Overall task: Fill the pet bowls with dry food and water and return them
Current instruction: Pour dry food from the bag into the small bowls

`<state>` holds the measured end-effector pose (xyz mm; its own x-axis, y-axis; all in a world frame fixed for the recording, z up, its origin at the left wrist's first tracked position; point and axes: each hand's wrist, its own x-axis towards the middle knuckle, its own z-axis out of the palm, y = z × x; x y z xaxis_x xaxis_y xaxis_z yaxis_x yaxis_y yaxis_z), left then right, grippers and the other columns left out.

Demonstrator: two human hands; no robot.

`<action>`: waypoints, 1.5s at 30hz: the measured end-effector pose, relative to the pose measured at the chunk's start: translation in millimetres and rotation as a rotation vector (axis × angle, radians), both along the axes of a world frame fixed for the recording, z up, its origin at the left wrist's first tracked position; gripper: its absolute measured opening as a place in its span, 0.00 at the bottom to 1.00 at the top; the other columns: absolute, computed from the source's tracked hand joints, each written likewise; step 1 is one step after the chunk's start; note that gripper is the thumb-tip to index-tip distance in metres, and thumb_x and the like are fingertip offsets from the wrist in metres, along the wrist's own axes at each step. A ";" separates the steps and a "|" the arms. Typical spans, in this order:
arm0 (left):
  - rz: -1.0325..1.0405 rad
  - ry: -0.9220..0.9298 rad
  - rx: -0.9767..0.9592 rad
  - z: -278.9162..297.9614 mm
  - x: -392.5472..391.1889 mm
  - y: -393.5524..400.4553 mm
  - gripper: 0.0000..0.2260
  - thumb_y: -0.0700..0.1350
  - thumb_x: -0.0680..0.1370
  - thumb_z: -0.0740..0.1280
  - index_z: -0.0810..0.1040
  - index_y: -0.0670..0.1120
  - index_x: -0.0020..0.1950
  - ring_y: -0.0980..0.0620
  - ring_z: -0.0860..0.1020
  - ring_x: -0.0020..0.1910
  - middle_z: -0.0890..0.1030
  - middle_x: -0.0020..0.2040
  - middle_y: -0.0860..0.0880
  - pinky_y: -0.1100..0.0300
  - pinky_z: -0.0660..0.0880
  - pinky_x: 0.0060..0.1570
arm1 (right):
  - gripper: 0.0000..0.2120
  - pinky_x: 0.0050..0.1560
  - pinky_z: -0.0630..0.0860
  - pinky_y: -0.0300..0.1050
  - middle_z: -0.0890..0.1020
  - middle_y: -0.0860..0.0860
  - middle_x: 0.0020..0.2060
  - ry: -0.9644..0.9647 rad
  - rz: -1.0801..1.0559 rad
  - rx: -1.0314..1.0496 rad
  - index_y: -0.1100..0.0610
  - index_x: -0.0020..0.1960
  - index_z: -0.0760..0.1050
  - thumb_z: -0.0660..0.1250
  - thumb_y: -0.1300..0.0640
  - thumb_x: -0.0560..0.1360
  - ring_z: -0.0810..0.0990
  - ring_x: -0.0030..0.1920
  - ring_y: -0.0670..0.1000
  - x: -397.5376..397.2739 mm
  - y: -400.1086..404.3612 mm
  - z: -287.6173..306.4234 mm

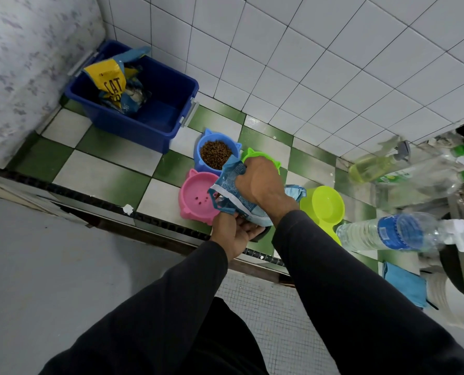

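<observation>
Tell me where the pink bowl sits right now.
In the head view, the pink bowl sits on the checkered floor left of the hands, just below the kibble-filled blue bowl.

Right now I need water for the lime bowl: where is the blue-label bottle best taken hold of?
Probably the water bottle around its labelled middle, coming from above: it appears to lie on its side, the white cap pointing right, so the round body is the widest open part to wrap.

**Bowls, bags and bottles counted**

You have three cat-eared bowls at twelve o'clock: one blue bowl, one pink bowl, one green bowl. One lime double bowl sits at two o'clock. Two food bags: held bag, bagged one in the bin. One blue bin, one water bottle at three o'clock.
</observation>
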<state>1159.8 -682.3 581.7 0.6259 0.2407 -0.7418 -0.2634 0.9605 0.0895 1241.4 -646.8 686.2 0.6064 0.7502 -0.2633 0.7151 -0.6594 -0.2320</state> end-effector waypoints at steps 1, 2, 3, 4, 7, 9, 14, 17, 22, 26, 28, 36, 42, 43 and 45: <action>0.003 0.005 0.003 -0.1 0.8 0.4 0.11 0.45 0.86 0.59 0.79 0.42 0.60 0.38 0.81 0.57 0.83 0.59 0.38 0.40 0.77 0.52 | 0.06 0.33 0.65 0.42 0.71 0.51 0.32 0.003 0.007 -0.001 0.59 0.40 0.72 0.65 0.57 0.74 0.71 0.34 0.54 -0.1 -0.1 -0.1; 0.008 0.010 0.007 -0.4 1.6 0.9 0.12 0.45 0.86 0.59 0.78 0.42 0.62 0.38 0.81 0.58 0.82 0.60 0.38 0.39 0.77 0.53 | 0.06 0.31 0.63 0.42 0.71 0.50 0.31 0.006 0.013 -0.001 0.59 0.40 0.72 0.65 0.57 0.74 0.70 0.32 0.53 0.2 -0.4 -0.2; 0.014 0.013 0.009 -0.7 2.3 1.7 0.13 0.45 0.86 0.58 0.78 0.42 0.63 0.38 0.81 0.58 0.82 0.60 0.38 0.38 0.78 0.54 | 0.06 0.31 0.63 0.42 0.70 0.50 0.31 0.007 0.016 0.001 0.59 0.40 0.72 0.65 0.57 0.74 0.69 0.31 0.51 0.4 -0.5 -0.3; 0.020 0.016 0.012 -1.0 2.7 2.3 0.13 0.45 0.86 0.58 0.78 0.42 0.64 0.38 0.82 0.57 0.83 0.59 0.38 0.38 0.78 0.54 | 0.06 0.32 0.64 0.42 0.70 0.50 0.31 0.006 0.019 0.003 0.59 0.41 0.72 0.65 0.57 0.74 0.68 0.30 0.49 0.8 -0.5 -1.1; 0.024 0.023 0.020 -1.6 3.0 3.9 0.13 0.45 0.87 0.57 0.78 0.43 0.63 0.38 0.82 0.56 0.83 0.58 0.38 0.36 0.77 0.58 | 0.05 0.31 0.63 0.41 0.70 0.49 0.30 0.007 0.021 -0.001 0.59 0.41 0.73 0.66 0.57 0.74 0.68 0.29 0.47 0.9 0.6 -3.1; 0.021 0.033 0.021 -2.4 3.4 4.4 0.13 0.45 0.87 0.57 0.78 0.43 0.64 0.38 0.82 0.57 0.83 0.59 0.38 0.36 0.76 0.60 | 0.05 0.29 0.63 0.41 0.72 0.50 0.31 0.020 0.021 -0.002 0.59 0.42 0.74 0.66 0.57 0.74 0.70 0.30 0.49 0.5 1.8 -3.8; 0.012 0.059 0.049 -4.7 2.6 6.4 0.12 0.43 0.86 0.56 0.79 0.43 0.60 0.38 0.82 0.55 0.83 0.56 0.38 0.35 0.75 0.62 | 0.05 0.27 0.61 0.41 0.71 0.49 0.31 0.045 0.032 -0.001 0.59 0.42 0.73 0.66 0.58 0.74 0.71 0.30 0.49 -1.8 2.1 -4.6; 0.005 0.074 0.042 -4.9 3.1 6.8 0.11 0.42 0.86 0.56 0.79 0.43 0.56 0.39 0.82 0.52 0.84 0.52 0.39 0.36 0.76 0.60 | 0.05 0.28 0.61 0.42 0.72 0.52 0.33 0.036 0.053 -0.008 0.59 0.42 0.72 0.66 0.58 0.74 0.72 0.32 0.53 -4.8 1.8 -5.7; -0.005 0.079 0.035 -5.3 4.1 6.7 0.10 0.40 0.86 0.57 0.79 0.42 0.54 0.38 0.82 0.50 0.84 0.50 0.38 0.37 0.76 0.58 | 0.06 0.33 0.66 0.43 0.76 0.55 0.39 0.020 0.074 -0.005 0.60 0.45 0.75 0.66 0.57 0.73 0.74 0.37 0.56 -4.8 3.0 -5.7; -0.013 0.077 0.043 -5.9 4.1 7.4 0.09 0.39 0.85 0.58 0.78 0.42 0.54 0.38 0.82 0.52 0.83 0.52 0.38 0.37 0.75 0.60 | 0.04 0.30 0.63 0.42 0.75 0.54 0.37 0.027 0.073 0.007 0.59 0.43 0.73 0.66 0.58 0.74 0.73 0.35 0.54 -4.0 3.1 -3.2; -0.025 0.081 0.052 -7.3 4.5 7.7 0.10 0.39 0.85 0.58 0.79 0.42 0.54 0.38 0.82 0.52 0.83 0.51 0.38 0.37 0.75 0.61 | 0.05 0.29 0.63 0.41 0.73 0.52 0.34 0.029 0.062 0.004 0.59 0.43 0.73 0.66 0.58 0.74 0.71 0.31 0.51 -2.8 3.0 -2.4; -0.025 0.070 0.052 -8.7 3.5 9.1 0.11 0.40 0.86 0.57 0.79 0.42 0.58 0.38 0.81 0.56 0.83 0.58 0.38 0.38 0.75 0.60 | 0.06 0.26 0.60 0.41 0.70 0.49 0.30 0.037 0.046 0.025 0.59 0.41 0.73 0.66 0.57 0.74 0.69 0.29 0.49 0.8 3.7 -6.3; -0.025 0.052 0.042 -10.0 3.2 10.3 0.12 0.41 0.86 0.57 0.79 0.42 0.58 0.38 0.81 0.58 0.82 0.62 0.38 0.38 0.75 0.59 | 0.06 0.26 0.60 0.40 0.72 0.50 0.31 0.036 0.034 0.015 0.59 0.41 0.73 0.66 0.57 0.74 0.69 0.29 0.48 0.6 6.2 -8.5; -0.027 0.048 0.041 -10.0 3.1 10.5 0.12 0.41 0.86 0.56 0.79 0.42 0.58 0.37 0.81 0.59 0.82 0.61 0.37 0.38 0.75 0.59 | 0.05 0.26 0.60 0.40 0.72 0.50 0.31 0.035 0.036 0.011 0.59 0.41 0.73 0.66 0.58 0.74 0.69 0.29 0.47 0.6 6.2 -8.3; -0.029 0.044 0.040 -9.3 2.9 10.9 0.12 0.41 0.86 0.56 0.79 0.42 0.58 0.38 0.81 0.57 0.82 0.60 0.38 0.39 0.75 0.59 | 0.05 0.26 0.60 0.40 0.71 0.49 0.30 0.030 0.040 0.006 0.59 0.42 0.73 0.66 0.58 0.74 0.68 0.29 0.47 1.0 6.4 -7.7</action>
<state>1162.7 -671.5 572.5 0.6003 0.2533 -0.7586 -0.2306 0.9631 0.1391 1242.4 -640.4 678.5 0.5679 0.7753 -0.2763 0.7336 -0.6290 -0.2573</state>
